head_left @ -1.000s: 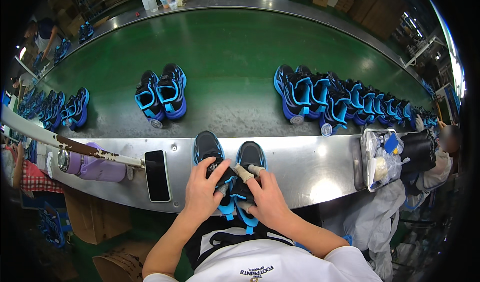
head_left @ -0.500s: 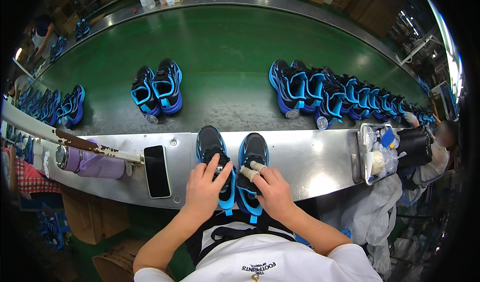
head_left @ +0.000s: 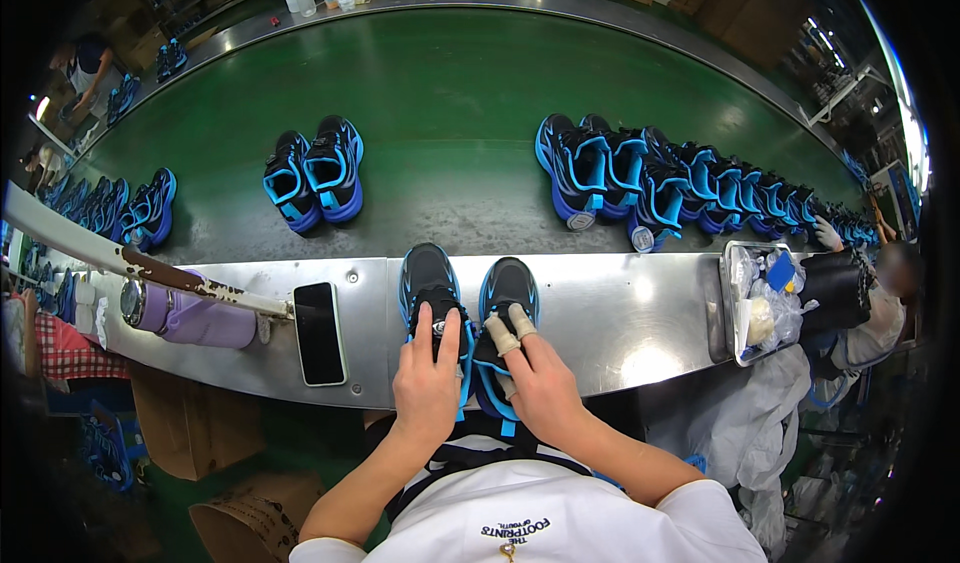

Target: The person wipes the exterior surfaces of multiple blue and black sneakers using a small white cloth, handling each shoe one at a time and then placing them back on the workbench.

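Two black sneakers with bright blue trim rest side by side at the bench's near edge, toes pointing away from me. On the left sneaker (head_left: 429, 271), my left hand (head_left: 427, 388) lays two long fingers over the tongue, its thumb along the inner side. My right hand (head_left: 545, 383) closes round the opening of the right sneaker (head_left: 509, 281). Pale finger covers (head_left: 502, 335) sit on some of its fingers. The heels are partly hidden beneath my hands.
Beyond the metal bench (head_left: 600, 313) runs a green belt (head_left: 450, 83). It carries a sneaker pair (head_left: 333, 168) and a long row of sneakers (head_left: 665, 188) at right. A phone (head_left: 319, 335), purple bottle (head_left: 205, 318), white pole (head_left: 130, 253) and plastic-filled tray (head_left: 742, 353) surround the workspace.
The left sneaker and my left hand have shifted slightly right. My left fingers now lie straighter and closer together on the tongue. My right hand stays on its sneaker.
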A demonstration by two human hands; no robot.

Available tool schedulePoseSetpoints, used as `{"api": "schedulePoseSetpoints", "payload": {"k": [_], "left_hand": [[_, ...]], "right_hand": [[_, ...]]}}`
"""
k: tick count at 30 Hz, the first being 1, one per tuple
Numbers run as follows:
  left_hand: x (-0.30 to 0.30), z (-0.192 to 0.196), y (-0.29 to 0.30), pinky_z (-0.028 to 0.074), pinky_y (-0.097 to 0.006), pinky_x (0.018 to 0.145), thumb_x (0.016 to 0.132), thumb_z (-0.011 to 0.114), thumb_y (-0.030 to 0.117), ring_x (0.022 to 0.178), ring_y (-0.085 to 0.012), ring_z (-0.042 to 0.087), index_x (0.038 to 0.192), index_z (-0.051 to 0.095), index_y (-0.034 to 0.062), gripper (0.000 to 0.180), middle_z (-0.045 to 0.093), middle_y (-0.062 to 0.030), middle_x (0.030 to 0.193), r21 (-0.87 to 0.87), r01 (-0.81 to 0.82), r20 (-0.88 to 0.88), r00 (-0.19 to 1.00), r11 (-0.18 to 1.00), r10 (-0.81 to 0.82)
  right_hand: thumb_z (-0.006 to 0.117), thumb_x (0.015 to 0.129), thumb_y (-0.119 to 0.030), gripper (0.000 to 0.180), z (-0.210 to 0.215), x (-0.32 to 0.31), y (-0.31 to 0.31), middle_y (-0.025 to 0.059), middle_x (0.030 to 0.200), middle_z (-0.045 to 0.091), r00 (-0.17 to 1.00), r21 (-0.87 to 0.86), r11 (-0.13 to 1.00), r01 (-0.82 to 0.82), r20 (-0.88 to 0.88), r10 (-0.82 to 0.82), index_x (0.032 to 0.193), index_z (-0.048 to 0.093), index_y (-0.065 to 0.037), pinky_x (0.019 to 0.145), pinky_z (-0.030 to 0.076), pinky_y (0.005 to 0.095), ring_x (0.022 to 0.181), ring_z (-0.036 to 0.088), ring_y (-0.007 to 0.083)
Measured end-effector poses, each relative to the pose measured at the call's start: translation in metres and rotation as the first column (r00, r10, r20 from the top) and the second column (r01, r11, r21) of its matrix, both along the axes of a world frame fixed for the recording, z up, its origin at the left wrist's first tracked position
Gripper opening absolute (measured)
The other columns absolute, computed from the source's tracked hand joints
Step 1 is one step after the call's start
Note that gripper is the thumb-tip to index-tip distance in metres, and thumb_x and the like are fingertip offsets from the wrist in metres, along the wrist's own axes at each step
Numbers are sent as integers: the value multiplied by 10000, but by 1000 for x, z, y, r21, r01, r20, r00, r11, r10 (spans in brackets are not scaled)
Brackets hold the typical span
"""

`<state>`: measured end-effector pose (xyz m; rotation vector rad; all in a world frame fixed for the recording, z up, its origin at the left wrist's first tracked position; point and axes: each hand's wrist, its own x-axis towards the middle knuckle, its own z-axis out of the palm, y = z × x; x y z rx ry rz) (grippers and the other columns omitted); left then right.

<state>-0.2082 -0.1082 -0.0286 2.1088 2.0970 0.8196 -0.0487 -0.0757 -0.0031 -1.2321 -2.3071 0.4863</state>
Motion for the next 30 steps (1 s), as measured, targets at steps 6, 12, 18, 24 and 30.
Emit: {"api": "schedulePoseSetpoints", "payload": {"k": [6, 12, 18, 24, 30], "left_hand": [[-12, -14, -1, 537, -373, 747, 700, 599, -82, 875, -314, 614, 1164, 657, 40, 483, 611, -154, 1202, 122, 74, 99, 991, 990, -86], [-12, -5, -5, 525, -397, 838, 671, 576, -119, 966, -342, 617, 1176, 664, 66, 545, 608, -174, 1192, 38, 108, 131, 985, 993, -112], [-20, 29, -10, 436, -444, 954, 748, 618, 54, 1117, -380, 515, 1105, 683, 85, 364, 523, -181, 1323, -115, 247, 358, 914, 962, -192], [-11, 25, -17, 370, -494, 967, 821, 646, 190, 1182, -387, 468, 1207, 642, 91, 398, 482, -179, 1392, -160, 236, 42, 972, 958, -233], [-26, 33, 27, 463, -408, 847, 752, 583, -20, 954, -347, 554, 1109, 632, 53, 368, 589, -148, 1096, -105, 249, 377, 906, 963, -193]], "right_hand": [[590, 698, 101, 566, -15, 8, 0, 156, 1178, 631, 995, 83, 996, -26, -94, 33, 1257, 586, 12, 877, 537, 371, 1036, 639, 303], [634, 728, 49, 519, -8, 11, -6, 182, 1240, 587, 997, 22, 997, -71, -37, 71, 1242, 607, -21, 925, 512, 373, 1100, 600, 327], [708, 812, -90, 372, 8, 20, -13, 205, 1303, 531, 965, -49, 973, -227, -148, 218, 1174, 634, -47, 1001, 472, 394, 1205, 532, 362], [678, 852, -104, 379, 13, 23, -18, 196, 1357, 519, 975, -23, 976, -215, -71, 213, 1219, 614, -38, 1006, 462, 372, 1213, 532, 365], [665, 873, -108, 353, 35, 49, 36, 126, 1034, 566, 975, -469, 875, -124, -220, 20, 1223, 661, -147, 849, 473, 365, 923, 564, 276]]}}
